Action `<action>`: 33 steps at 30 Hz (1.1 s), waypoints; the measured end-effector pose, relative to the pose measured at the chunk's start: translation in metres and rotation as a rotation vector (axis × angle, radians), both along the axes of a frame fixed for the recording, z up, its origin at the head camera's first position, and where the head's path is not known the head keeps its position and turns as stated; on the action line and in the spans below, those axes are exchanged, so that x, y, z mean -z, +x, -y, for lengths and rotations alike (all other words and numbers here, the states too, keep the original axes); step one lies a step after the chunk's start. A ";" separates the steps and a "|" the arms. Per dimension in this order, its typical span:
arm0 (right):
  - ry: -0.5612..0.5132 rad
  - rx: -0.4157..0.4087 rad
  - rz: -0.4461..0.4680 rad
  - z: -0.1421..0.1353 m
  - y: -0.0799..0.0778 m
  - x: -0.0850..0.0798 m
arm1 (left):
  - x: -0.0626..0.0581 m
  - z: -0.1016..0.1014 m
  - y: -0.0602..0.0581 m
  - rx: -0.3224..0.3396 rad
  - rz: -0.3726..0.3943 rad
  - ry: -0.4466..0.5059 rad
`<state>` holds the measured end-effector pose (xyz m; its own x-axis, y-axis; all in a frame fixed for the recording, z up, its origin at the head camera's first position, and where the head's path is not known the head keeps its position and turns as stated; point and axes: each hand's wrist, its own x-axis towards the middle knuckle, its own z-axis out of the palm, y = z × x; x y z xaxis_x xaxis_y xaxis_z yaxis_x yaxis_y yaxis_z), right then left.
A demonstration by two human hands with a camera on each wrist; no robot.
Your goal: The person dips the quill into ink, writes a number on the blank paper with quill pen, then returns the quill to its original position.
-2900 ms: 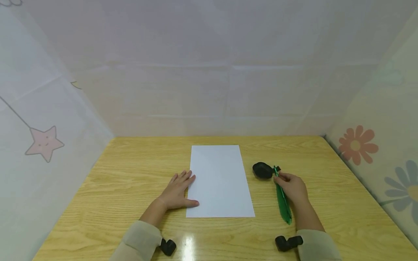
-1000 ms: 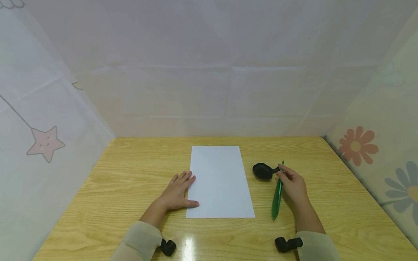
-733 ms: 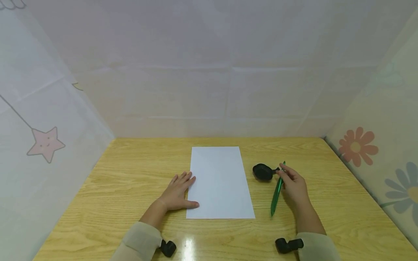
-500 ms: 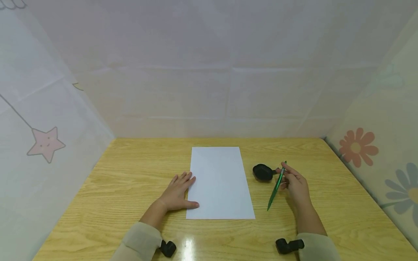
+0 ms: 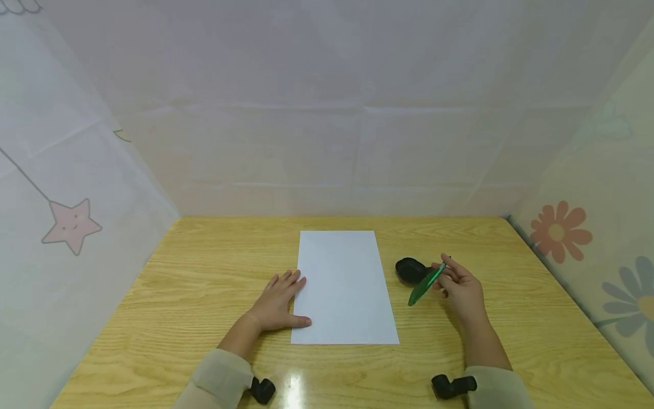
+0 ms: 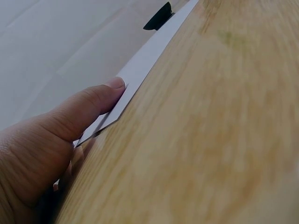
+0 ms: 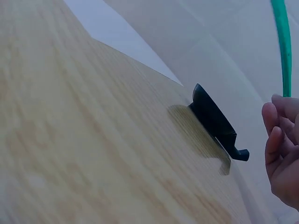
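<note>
My left hand (image 5: 276,304) lies with spread fingers on the left edge of a white sheet of paper (image 5: 347,284). In the left wrist view the thumb (image 6: 96,102) rests near the paper's corner. To the right of the sheet, my right hand (image 5: 464,292) pinches a green feather-shaped pen (image 5: 421,291) near its narrow end. The pen's broad end points toward the paper, above the table. Just behind it sits a black rounded stand (image 5: 410,270) with a short arm; the right wrist view shows that stand (image 7: 212,116) apart from the fingers.
Both hands work over a wooden table (image 5: 204,255). A pale cloth backdrop (image 5: 352,142) closes off the back and sides, with a printed star (image 5: 71,225) and flowers. Black wrist cameras (image 5: 452,386) are strapped at the cuffs.
The pen has come away from the stand's arm and been lifted. Its broad end has swung from pointing toward me to pointing left, as the right fingers shifted. The left hand stays put.
</note>
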<state>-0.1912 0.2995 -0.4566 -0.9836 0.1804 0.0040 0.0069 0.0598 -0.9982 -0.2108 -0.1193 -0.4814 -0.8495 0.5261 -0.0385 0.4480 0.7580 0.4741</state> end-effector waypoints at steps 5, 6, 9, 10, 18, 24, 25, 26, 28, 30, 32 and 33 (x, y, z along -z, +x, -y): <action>0.057 0.021 0.033 0.000 -0.002 0.000 | -0.001 0.000 0.001 0.005 0.002 0.001; 0.077 0.027 0.044 0.000 -0.002 -0.001 | -0.001 0.000 0.001 0.006 0.001 0.007; 0.127 0.046 0.072 0.000 -0.003 -0.001 | -0.001 0.000 0.001 0.008 -0.006 0.015; 0.138 0.052 0.081 0.000 -0.003 -0.001 | -0.001 0.001 0.001 0.012 -0.009 0.017; 0.168 0.116 0.101 0.001 -0.004 -0.002 | -0.003 -0.001 0.001 0.000 0.003 0.003; 0.106 0.150 0.087 0.002 -0.005 -0.002 | -0.002 -0.001 0.000 -0.002 0.006 -0.003; 0.102 0.156 0.088 0.002 -0.006 -0.002 | -0.002 -0.001 0.000 -0.003 0.008 -0.004; 0.101 0.167 0.091 0.002 -0.006 -0.002 | -0.002 -0.001 0.000 -0.003 0.009 -0.004; 0.111 0.182 0.103 0.002 -0.006 -0.002 | -0.003 -0.001 0.000 -0.003 0.010 -0.002; 0.143 0.196 0.117 0.002 -0.007 -0.002 | -0.003 -0.001 0.000 -0.003 0.010 0.001; 0.172 0.208 0.127 0.002 -0.007 -0.001 | -0.002 0.000 0.000 -0.003 0.007 0.004; 0.185 0.210 0.128 0.001 -0.007 -0.001 | -0.002 0.000 0.001 -0.002 0.005 0.004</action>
